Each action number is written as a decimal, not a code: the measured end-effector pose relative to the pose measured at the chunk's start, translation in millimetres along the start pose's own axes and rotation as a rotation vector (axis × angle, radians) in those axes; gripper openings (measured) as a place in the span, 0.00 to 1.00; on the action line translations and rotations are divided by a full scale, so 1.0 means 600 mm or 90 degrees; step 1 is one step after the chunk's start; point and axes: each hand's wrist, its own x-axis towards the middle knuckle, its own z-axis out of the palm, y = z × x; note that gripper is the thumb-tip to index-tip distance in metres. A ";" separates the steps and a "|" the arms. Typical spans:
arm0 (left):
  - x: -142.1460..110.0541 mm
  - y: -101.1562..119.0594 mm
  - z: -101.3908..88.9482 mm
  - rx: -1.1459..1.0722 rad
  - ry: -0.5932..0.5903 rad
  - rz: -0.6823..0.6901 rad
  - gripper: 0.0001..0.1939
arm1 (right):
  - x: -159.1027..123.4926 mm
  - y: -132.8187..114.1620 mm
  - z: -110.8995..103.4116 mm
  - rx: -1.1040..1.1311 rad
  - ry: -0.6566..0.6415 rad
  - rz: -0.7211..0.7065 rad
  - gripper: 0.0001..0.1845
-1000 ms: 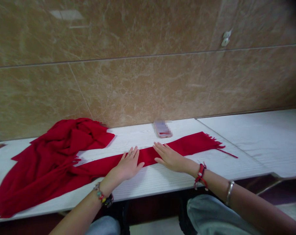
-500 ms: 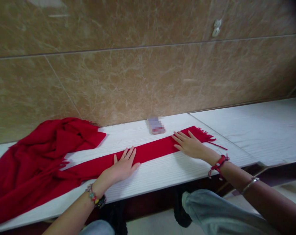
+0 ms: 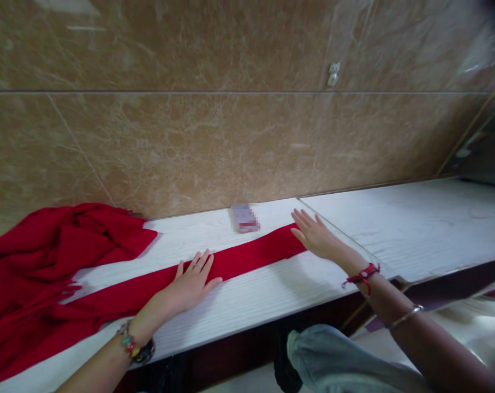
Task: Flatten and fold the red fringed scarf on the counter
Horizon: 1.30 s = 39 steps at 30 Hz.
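A long red scarf (image 3: 247,257) lies folded into a narrow strip along a white wood-grain bench top. On its middle rests my left hand (image 3: 191,284), flat with the fingers spread and a ring on one finger. At the strip's right end is my right hand (image 3: 316,234), fingers stretched out and palm down; it covers that end, and no fringe shows there. Whether this palm presses on the cloth or hovers just over it, I cannot tell. The strip runs left into a loose, crumpled heap of red fabric (image 3: 67,234), with some fringe between the two.
Behind the scarf, near the wall, lies a small pixelated phone-like object (image 3: 245,218). A brown marble-patterned tile wall (image 3: 182,147) rises along the back of the white bench top (image 3: 394,218). My knee in pale jeans (image 3: 324,349) is below the front edge.
My right hand has shifted to the scarf's right end, and the fringe that showed there is out of sight. My left hand stays flat on the cloth. The view has turned slightly right.
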 end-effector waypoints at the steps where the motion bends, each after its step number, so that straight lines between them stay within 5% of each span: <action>1: 0.005 0.003 0.001 0.001 0.015 0.015 0.35 | 0.007 -0.033 -0.009 0.028 0.008 -0.039 0.28; 7: 0.018 0.014 0.012 0.005 0.024 0.055 0.33 | 0.011 -0.177 0.008 0.186 -0.105 -0.255 0.29; 13: -0.004 -0.020 0.019 -0.006 0.024 0.102 0.32 | 0.005 -0.177 0.033 0.202 -0.151 -0.243 0.28; 21: -0.027 -0.080 0.026 -0.043 0.032 0.102 0.27 | 0.011 -0.189 0.022 0.179 -0.114 -0.256 0.27; 30: -0.015 -0.097 0.002 -0.018 0.072 0.070 0.22 | 0.029 -0.293 -0.005 0.180 -0.027 -0.436 0.14; 39: 0.005 -0.098 -0.016 0.012 0.106 0.125 0.21 | 0.047 -0.298 -0.007 0.057 0.005 -0.563 0.12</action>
